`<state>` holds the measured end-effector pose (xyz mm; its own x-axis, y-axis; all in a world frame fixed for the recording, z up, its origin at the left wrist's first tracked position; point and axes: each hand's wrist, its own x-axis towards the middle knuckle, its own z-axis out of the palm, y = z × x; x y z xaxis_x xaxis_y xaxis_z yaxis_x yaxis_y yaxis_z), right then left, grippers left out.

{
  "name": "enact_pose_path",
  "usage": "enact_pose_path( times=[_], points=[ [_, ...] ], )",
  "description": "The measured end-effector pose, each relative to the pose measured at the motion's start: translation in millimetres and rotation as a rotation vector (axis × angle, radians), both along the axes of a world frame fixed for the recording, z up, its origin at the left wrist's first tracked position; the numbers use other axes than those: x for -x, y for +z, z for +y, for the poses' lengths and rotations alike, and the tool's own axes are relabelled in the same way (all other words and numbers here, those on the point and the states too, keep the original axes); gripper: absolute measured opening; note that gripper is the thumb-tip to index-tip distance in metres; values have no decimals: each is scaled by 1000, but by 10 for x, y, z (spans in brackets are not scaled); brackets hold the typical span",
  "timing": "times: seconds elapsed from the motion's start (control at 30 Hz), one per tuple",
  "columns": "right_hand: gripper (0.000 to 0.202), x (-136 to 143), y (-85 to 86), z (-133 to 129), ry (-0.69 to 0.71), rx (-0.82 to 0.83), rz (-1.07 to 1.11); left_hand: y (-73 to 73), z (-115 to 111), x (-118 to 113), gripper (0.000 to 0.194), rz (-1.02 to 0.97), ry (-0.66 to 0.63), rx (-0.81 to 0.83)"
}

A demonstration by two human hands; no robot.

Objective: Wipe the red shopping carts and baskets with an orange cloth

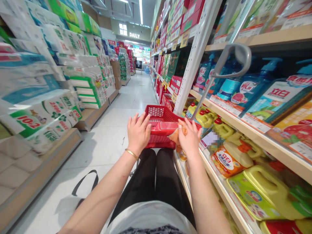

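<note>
A red plastic basket point(156, 111) with a perforated wall stands ahead of my legs, its long grey handle point(225, 61) leaning up to the right. A red and orange package point(164, 129) lies across the basket's top, between my hands. My left hand point(139, 132), with a gold bangle on the wrist, is at the package's left end, palm down with fingers spread. At the right end, my right hand point(189, 138) rests its fingers over the package, thumb along its orange part; its fingers look curved around that end.
Shelves of blue pump bottles point(247, 87) and yellow jugs point(258, 191) run close on the right. Paper packs point(48, 120) are stacked on the left. A grey bag point(65, 206) with a black strap is at lower left. The tiled aisle point(137, 87) stretches ahead.
</note>
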<state>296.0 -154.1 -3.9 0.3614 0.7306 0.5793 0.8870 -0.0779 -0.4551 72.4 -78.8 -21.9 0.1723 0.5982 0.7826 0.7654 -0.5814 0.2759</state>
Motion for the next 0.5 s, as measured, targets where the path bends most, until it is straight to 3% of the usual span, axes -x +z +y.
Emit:
enact_pose_path(
  times=[0.07, 0.13, 0.27, 0.33, 0.4, 0.5],
  points=[
    [40, -123, -10, 6, -85, 14, 56, 4, -6, -12, 49, -8, 5, 0],
    [39, 18, -1, 36, -64, -1, 18, 2, -2, -12, 49, -12, 9, -5],
    [39, 715, 81, 118, 225, -30, -195, -10, 22, 21, 50, 2, 13, -6],
    [39, 919, 132, 141, 318, -14, -246, -10, 29, 36, 50, 14, 8, 0],
    [39, 872, 149, 134, 316, 1, -239, -7, 28, 40, 50, 19, 1, 3],
    [39, 416, 104, 73, 175, 13, -147, -5, 16, 21, 50, 6, -7, -1]
  ],
)
